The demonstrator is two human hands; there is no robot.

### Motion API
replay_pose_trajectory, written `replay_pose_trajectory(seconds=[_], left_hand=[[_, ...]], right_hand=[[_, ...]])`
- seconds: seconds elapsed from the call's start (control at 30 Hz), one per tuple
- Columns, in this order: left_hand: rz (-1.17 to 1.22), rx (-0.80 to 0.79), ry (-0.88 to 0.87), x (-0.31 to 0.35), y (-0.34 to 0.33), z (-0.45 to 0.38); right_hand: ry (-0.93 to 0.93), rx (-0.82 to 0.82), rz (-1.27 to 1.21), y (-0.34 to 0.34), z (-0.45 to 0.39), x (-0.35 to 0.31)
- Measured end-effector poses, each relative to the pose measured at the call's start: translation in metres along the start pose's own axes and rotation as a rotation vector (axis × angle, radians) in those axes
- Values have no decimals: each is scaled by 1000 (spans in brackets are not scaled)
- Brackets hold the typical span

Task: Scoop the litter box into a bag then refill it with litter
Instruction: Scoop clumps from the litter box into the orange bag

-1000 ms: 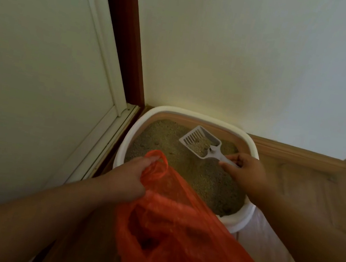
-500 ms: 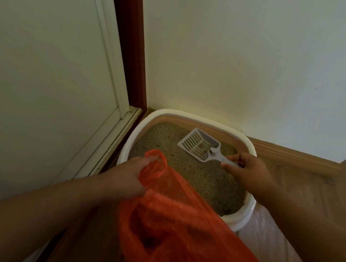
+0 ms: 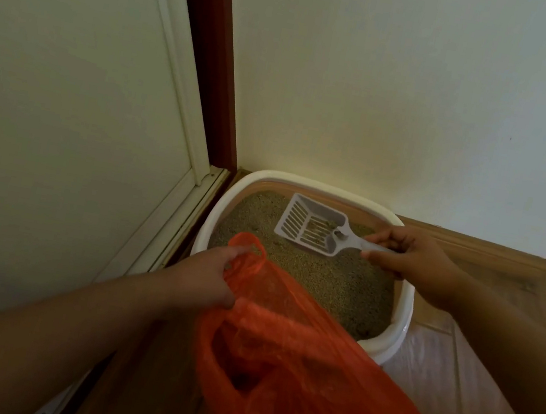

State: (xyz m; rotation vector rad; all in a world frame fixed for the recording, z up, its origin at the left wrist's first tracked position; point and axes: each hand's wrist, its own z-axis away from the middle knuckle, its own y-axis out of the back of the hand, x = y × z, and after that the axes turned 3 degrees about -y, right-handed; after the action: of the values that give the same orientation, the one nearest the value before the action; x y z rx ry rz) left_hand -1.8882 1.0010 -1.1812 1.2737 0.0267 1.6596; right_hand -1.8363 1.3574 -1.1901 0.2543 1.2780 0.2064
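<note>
A white litter box (image 3: 404, 312) sits in the corner, filled with tan litter (image 3: 334, 282). My right hand (image 3: 414, 259) grips the handle of a white slotted scoop (image 3: 311, 229), held above the litter at the back of the box with a few clumps in its tray. My left hand (image 3: 206, 275) holds one handle of an orange plastic bag (image 3: 301, 374), which hangs open over the near edge of the box.
A white door panel (image 3: 65, 100) with a dark red frame (image 3: 209, 62) stands on the left. A pale wall (image 3: 411, 85) with a wooden skirting board (image 3: 474, 247) runs behind the box. Wooden floor (image 3: 435, 371) lies to the right.
The scoop has lifted off the litter and shaken out, leaving only a few clumps in it. My left hand and the bag have stayed in place.
</note>
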Motion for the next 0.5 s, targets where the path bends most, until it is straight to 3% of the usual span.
replay_pose_trajectory(seconds=[0.2, 0.37, 0.5], left_hand=[[264, 14, 50, 1, 1, 2], [377, 96, 30, -3, 0, 0], [371, 111, 28, -1, -2, -1]], right_hand=[[29, -213, 129, 7, 8, -34], [68, -435, 629, -5, 9, -55], [152, -520, 759, -27, 9, -66]])
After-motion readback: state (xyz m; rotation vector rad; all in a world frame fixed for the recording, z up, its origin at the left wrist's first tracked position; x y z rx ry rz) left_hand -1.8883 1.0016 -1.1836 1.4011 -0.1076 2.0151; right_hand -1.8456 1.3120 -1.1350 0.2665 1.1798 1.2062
